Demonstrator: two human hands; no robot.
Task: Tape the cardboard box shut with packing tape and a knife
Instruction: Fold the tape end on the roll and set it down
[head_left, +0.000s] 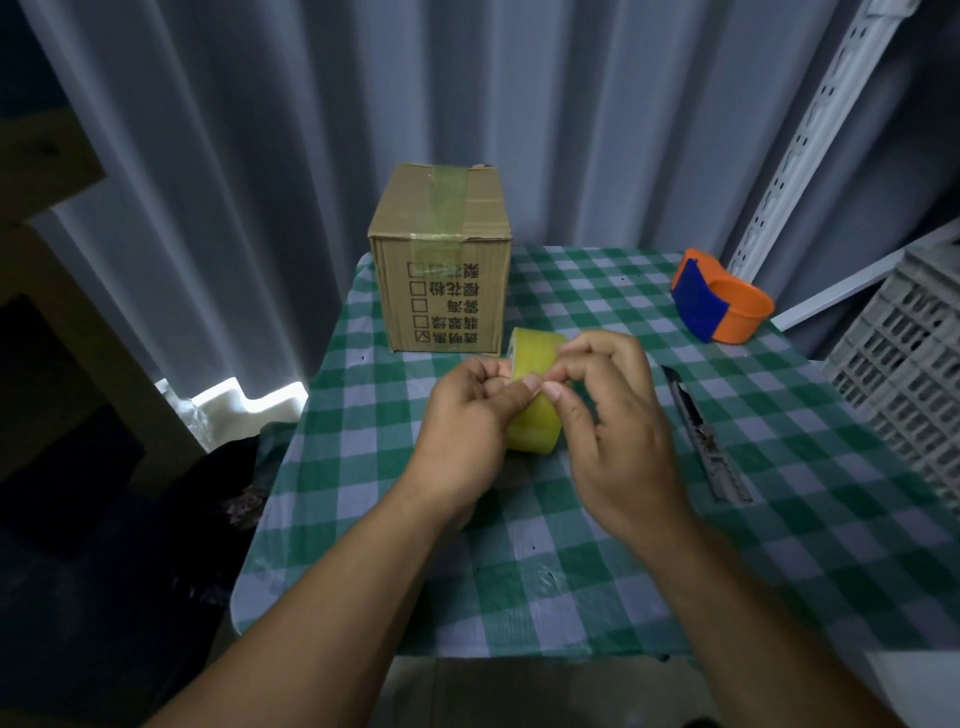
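A brown cardboard box (441, 270) stands at the far left of the table, flaps down, with a strip of yellowish tape over its top and front. In front of it I hold a roll of yellow packing tape (535, 358) just above the cloth. My left hand (467, 415) grips the roll from the left. My right hand (613, 410) rests over its right side, thumb and fingertips pinching at the roll's surface. A grey utility knife (701, 436) lies on the cloth to the right of my right hand.
The table wears a green-and-white checked cloth (519, 561). An orange-and-blue tape dispenser (719, 299) sits at the far right. A grey plastic crate (914, 374) stands off the right edge. Pale curtains hang behind; white foam (244, 405) lies off to the left.
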